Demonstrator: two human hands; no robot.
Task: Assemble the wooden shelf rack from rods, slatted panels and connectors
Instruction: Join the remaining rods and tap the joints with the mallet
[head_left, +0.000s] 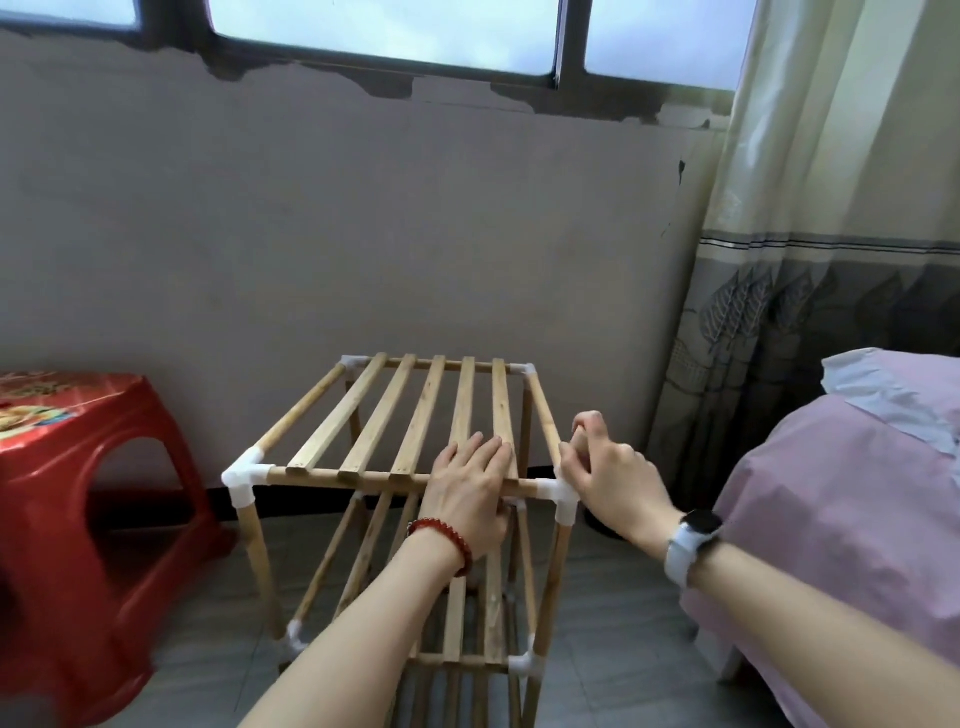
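Two hands on the wooden shelf rack (415, 467) standing on the floor: left hand (467, 488) flat, fingers released on top slats, right hand (608, 467) fingers grasping the right side rod (545, 415) by the corner connector (558, 496); red stool (78, 519) print blurred, unreadable.

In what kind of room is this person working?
Probably a bedroom in a home: a bed with pink bedding stands at the right, a long cream and grey curtain hangs beside the window, and a red plastic stool stands on the floor.
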